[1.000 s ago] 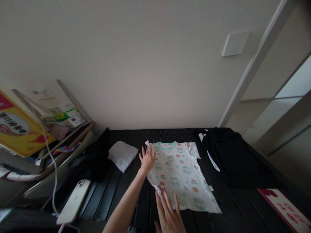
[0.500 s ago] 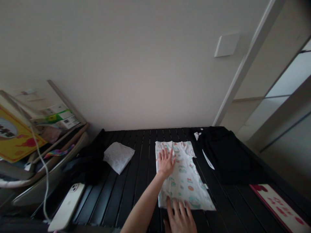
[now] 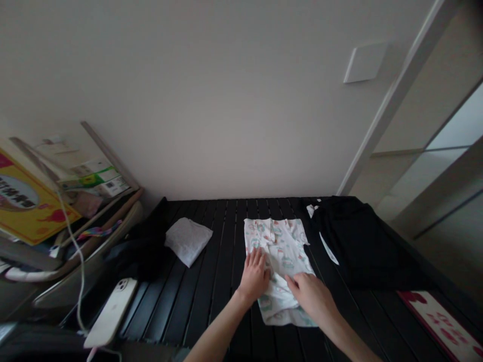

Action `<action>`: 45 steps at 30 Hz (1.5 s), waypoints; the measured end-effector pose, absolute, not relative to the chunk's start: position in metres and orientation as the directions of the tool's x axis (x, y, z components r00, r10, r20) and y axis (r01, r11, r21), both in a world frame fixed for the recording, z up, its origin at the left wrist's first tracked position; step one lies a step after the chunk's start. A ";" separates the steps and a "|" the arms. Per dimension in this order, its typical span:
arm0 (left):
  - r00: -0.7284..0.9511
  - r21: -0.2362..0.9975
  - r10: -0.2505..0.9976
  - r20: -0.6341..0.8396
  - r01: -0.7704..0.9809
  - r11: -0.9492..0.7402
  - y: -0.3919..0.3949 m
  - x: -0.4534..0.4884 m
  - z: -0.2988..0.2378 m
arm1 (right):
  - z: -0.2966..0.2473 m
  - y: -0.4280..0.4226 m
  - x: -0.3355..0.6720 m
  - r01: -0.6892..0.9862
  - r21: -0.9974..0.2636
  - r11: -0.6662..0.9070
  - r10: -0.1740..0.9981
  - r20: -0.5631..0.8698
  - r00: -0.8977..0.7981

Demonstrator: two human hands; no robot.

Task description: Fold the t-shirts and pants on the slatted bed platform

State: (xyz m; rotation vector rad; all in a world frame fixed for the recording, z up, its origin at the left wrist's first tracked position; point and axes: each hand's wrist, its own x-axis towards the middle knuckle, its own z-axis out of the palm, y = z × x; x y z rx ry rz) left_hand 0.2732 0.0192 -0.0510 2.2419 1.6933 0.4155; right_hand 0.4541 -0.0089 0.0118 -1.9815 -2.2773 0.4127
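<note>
A small white T-shirt (image 3: 279, 246) with a coloured print lies folded lengthwise on the black slatted table (image 3: 222, 281). My left hand (image 3: 253, 275) rests flat on its left half, fingers stretched out. My right hand (image 3: 310, 295) is on the lower middle of the shirt with its fingers curled on the fabric, where a crease runs across. The shirt's near end bunches under both hands.
A folded grey cloth (image 3: 187, 241) lies to the left of the shirt. Black garments (image 3: 354, 241) cover the table's right side, with a red-and-white card (image 3: 441, 322) nearer me. A white phone (image 3: 111, 311) with a cable lies at the left, beside cluttered trays and boxes (image 3: 56, 201).
The shirt's left half has been folded over to the right, making it narrower. My left hand slid down the shirt towards me, and my right hand moved up onto the fabric.
</note>
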 end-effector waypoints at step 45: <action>0.382 0.305 0.921 0.075 0.871 -0.386 -0.081 0.287 -0.047 | -0.070 0.103 0.477 0.950 -0.267 -0.164 0.985 0.007 0.172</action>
